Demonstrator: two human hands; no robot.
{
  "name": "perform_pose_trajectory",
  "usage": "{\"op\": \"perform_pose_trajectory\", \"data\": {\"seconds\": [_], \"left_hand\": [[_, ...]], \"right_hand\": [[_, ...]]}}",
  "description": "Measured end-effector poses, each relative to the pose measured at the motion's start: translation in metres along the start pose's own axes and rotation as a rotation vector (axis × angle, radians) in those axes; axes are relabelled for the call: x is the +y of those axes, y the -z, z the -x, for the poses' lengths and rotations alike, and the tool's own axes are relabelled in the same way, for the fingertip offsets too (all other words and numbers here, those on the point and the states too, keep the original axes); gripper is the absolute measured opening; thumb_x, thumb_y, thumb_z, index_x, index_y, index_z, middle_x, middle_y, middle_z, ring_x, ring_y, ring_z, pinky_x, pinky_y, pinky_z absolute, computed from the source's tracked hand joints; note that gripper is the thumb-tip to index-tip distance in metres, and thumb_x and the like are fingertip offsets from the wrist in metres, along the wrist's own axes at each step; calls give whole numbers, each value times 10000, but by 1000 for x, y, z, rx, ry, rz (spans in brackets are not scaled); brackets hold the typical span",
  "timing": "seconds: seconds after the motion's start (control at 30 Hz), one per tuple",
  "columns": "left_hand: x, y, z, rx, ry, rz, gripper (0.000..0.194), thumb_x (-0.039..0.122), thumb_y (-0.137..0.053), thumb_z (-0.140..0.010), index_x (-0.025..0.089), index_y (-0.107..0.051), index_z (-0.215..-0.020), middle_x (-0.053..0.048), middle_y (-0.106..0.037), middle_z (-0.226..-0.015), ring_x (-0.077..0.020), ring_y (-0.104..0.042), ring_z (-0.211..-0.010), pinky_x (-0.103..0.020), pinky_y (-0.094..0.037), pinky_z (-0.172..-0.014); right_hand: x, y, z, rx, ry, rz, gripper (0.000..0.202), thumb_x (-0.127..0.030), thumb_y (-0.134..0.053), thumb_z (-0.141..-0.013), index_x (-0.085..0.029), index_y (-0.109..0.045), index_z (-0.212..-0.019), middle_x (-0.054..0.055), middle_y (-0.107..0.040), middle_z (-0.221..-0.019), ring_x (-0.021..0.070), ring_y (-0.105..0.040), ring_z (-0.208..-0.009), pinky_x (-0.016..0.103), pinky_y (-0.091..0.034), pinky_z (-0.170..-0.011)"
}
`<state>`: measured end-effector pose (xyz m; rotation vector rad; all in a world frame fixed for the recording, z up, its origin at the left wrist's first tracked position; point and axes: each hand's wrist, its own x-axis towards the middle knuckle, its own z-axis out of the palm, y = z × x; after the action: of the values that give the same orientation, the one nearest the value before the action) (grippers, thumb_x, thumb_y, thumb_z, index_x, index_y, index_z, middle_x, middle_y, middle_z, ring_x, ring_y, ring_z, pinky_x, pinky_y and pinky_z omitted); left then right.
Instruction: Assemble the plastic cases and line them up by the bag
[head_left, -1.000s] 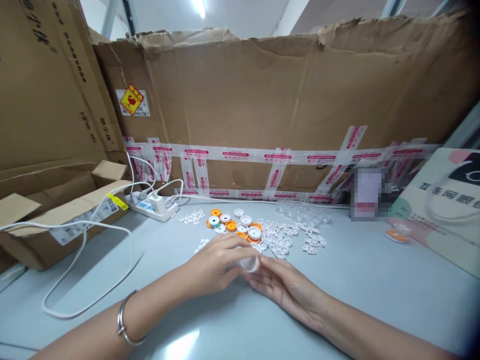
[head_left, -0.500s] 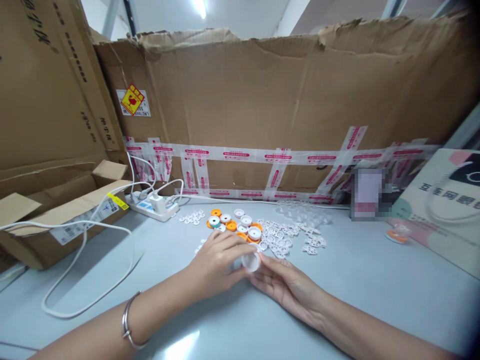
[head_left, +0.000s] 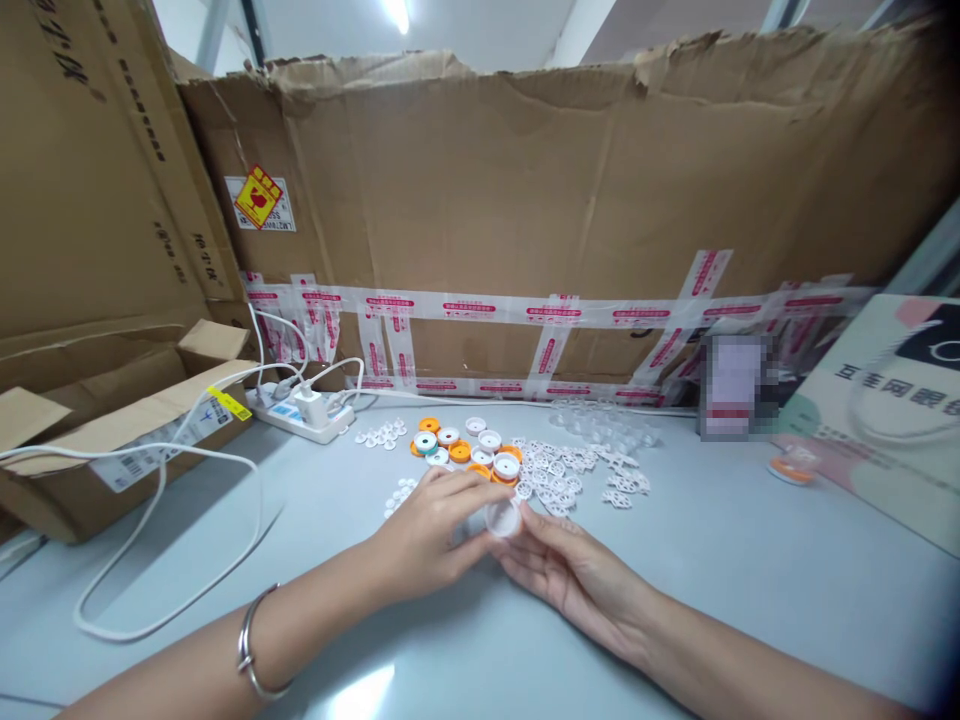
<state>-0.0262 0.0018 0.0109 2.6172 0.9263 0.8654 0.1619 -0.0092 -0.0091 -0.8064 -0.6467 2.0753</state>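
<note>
Between both hands a round white cup-like piece (head_left: 502,517) is held with its hollow side facing me. My left hand (head_left: 435,525) pinches it from the left with thumb and fingers. From the right, my right hand (head_left: 574,575) grips its edge. Just behind the hands lie round white, orange and teal parts (head_left: 460,452), some stacked. To their right spreads a pile of thin white openwork pieces (head_left: 551,477). Small white pieces (head_left: 381,434) lie to the left, and more of them sit beside my left hand.
Clear plastic parts (head_left: 607,428) lie at the back. An opened carton (head_left: 112,440), a power strip (head_left: 319,425) and a looped white cable (head_left: 259,500) are on the left. On the right are an orange-and-white piece (head_left: 793,470) and a printed box (head_left: 885,420). Cardboard (head_left: 465,200) stands behind.
The view has shifted slightly. The white piece is turned a little more toward me between the fingers, and more small white pieces show beside my left hand.
</note>
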Motion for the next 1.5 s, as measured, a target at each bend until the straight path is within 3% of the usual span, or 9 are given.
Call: {"op": "perform_pose_trajectory", "data": {"seconds": [0.2,0.4,0.63,0.9,1.17,1.5], "left_hand": [[3,9,0,-40,35,-24,347,269,-534,-835,206,-502,-1175,-82,-592,-1123,-226,-518,-1038,-382,-387,-874],[3,3,0,-82,52,-64,328,312,-527,-853,194,-512,-1159,-85,-601,-1040,-221,-538,-954,-385,-398,-840],[4,-2,-3,29,67,140,317,229,-560,-835,194,-524,-1148,-74,-567,-1040,-177,-540,-949,-309,-445,-831],[5,-4,-3,44,87,150,328,189,-582,-815,175,-551,-1142,-73,-594,-977,-174,-564,-894,-299,-460,-793],[10,-3,-8,108,188,254,293,216,-621,-785,171,-599,-1074,-59,-621,-1009,-174,-560,-946,-297,-435,-856],[-1,6,-10,177,355,396,307,291,-563,-823,209,-580,-1118,-49,-618,-1078,-172,-551,-945,-322,-423,-868]], "right_hand": [[1,-3,2,-95,-8,8,178,-208,-671,-760,-95,-688,-897,106,-714,-903,154,-667,-866,259,-499,-862],[10,-7,8,32,15,-81,120,-187,-673,-753,-100,-697,-833,77,-723,-830,132,-676,-809,231,-529,-803],[12,-10,7,107,1,-176,136,-158,-680,-737,-89,-684,-854,80,-722,-832,146,-680,-796,243,-546,-785],[9,-11,5,138,-11,-261,95,-132,-647,-757,-85,-675,-835,73,-719,-799,140,-682,-744,243,-551,-773],[7,-10,3,183,-12,-310,128,-96,-619,-769,-57,-656,-885,106,-712,-849,145,-680,-764,260,-553,-783],[5,-9,2,192,-29,-267,211,-129,-644,-762,-50,-641,-958,115,-705,-889,184,-674,-855,266,-544,-817]]}}
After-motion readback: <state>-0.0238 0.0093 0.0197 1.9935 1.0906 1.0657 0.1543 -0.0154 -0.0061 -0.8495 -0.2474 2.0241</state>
